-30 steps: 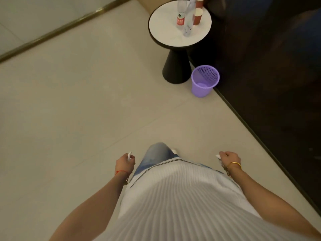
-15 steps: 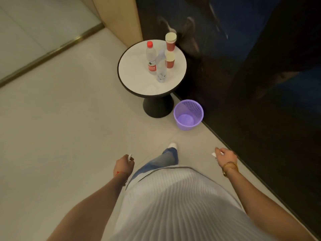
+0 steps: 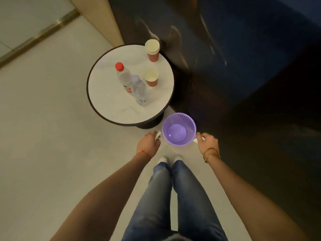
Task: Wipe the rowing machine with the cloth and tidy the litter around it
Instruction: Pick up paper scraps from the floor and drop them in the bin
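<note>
Pale tiled floor (image 3: pixel 52 145) beside a dark glossy wall. Litter step in hand — left hand (image 3: pixel 148 142) and right hand (image 3: pixel 206 140) each pinch a small white paper scrap (image 3: pixel 158 134), flanking the empty purple mesh plastic bin (image 3: pixel 178 129). Next: move both scraps over the rim, release. Rowing machine, cloth not in view.

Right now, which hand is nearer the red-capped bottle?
Left. The left hand is below the red-capped bottle, beside the purple bin; the right hand is beyond the bin's far side.

White litter scraps (image 3: pixel 157 135) beside purple bin (image 3: pixel 179 129)
</note>
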### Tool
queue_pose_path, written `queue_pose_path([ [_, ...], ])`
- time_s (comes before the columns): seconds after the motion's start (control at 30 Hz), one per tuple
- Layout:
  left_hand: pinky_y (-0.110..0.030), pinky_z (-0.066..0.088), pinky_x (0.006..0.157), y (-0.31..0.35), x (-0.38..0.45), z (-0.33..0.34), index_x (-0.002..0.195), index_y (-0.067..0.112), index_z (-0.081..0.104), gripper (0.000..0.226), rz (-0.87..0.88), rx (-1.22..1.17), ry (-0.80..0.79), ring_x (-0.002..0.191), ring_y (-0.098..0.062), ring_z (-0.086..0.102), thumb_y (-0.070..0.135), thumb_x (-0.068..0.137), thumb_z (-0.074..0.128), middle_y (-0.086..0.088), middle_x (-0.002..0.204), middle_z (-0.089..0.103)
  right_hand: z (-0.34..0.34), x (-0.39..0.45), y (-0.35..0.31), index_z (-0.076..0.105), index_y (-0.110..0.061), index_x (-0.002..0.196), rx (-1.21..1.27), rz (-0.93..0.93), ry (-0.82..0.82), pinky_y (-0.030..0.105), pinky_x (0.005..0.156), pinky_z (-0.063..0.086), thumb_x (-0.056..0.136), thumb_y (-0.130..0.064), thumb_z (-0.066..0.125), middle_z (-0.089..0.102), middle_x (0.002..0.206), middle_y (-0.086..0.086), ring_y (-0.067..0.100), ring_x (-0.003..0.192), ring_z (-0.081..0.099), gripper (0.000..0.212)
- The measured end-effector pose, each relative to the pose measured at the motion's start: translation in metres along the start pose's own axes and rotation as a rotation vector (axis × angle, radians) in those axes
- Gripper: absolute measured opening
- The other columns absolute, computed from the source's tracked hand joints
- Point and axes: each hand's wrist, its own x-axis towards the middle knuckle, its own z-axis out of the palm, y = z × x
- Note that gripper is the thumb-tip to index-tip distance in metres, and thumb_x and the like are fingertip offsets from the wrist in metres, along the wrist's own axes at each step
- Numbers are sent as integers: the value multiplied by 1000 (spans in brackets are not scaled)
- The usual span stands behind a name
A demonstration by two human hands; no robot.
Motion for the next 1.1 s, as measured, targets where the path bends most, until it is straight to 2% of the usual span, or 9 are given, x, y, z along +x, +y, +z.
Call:
queue_pose_path([
  [0.13, -39, 50, 82, 15, 67, 43, 118, 11, 55, 30, 55, 5, -26, 99, -33, 62, 28, 94, 48, -14, 114, 65, 39, 67, -2, 66, -5, 106, -7, 14, -35, 25, 68, 37, 97, -39, 45, 68, 102, 21, 35, 87, 62, 42],
  [0.23, -39, 50, 89, 19, 109, 76, 133, 15, 44, 42, 40, -40, -78, 109, -30, 60, 30, 94, 53, -11, 127, 59, 69, 110, 7, 62, -6, 111, 37, 64, -103, 32, 75, 44, 97, -40, 44, 64, 114, 20, 37, 103, 60, 41],
  [0.33, -40, 50, 93, 18, 132, 99, 138, 19, 36, 52, 14, -91, -99, 115, -30, 59, 29, 92, 57, -9, 134, 55, 84, 132, 17, 57, -8, 119, 108, 121, -209, 23, 75, 43, 98, -40, 42, 59, 119, 15, 32, 106, 57, 41],
  [0.4, -40, 52, 94, 17, 136, 101, 138, 20, 35, 53, -1, -95, -85, 115, -30, 59, 31, 91, 58, -9, 133, 55, 83, 136, 20, 55, -11, 120, 174, 147, -227, 18, 71, 52, 97, -41, 43, 59, 116, 9, 28, 101, 59, 40],
  [0.5, -40, 50, 94, 18, 125, 85, 136, 17, 40, 49, 24, -52, -63, 115, -30, 57, 30, 91, 57, -10, 132, 55, 65, 129, 26, 57, -14, 118, 223, 133, -224, 44, 87, 56, 95, -37, 45, 62, 120, 13, 31, 104, 63, 35],
  [0.57, -39, 50, 93, 18, 109, 66, 132, 16, 45, 44, 49, -44, -48, 113, -29, 58, 28, 91, 56, -10, 130, 56, 47, 113, 23, 58, -15, 119, 236, 145, -217, 47, 88, 55, 95, -34, 45, 61, 120, 13, 30, 105, 62, 33],
  [0.73, -34, 51, 88, 15, 51, 14, 116, 15, 58, 28, 92, 36, -77, 104, -26, 62, 20, 89, 52, -6, 115, 63, -17, 42, 11, 63, -10, 116, 110, 62, -156, 24, 81, 40, 96, -20, 50, 64, 114, 12, 29, 106, 58, 26],
  [0.93, -31, 50, 85, 2, -16, -33, 112, 17, 63, 25, 56, 114, -144, 98, -27, 65, 19, 90, 52, -5, 105, 70, -66, -52, 33, 65, -13, 108, 20, 38, -113, 28, 85, 45, 94, -25, 53, 67, 110, 10, 29, 103, 62, 22],
  [1.1, -31, 51, 87, -25, -42, -45, 108, 12, 67, 26, -93, 84, -243, 99, -32, 65, 21, 90, 51, -12, 101, 72, -54, -115, 79, 69, -14, 98, 131, 217, -39, 31, 91, 47, 92, -23, 56, 69, 108, 11, 31, 104, 63, 17],
])
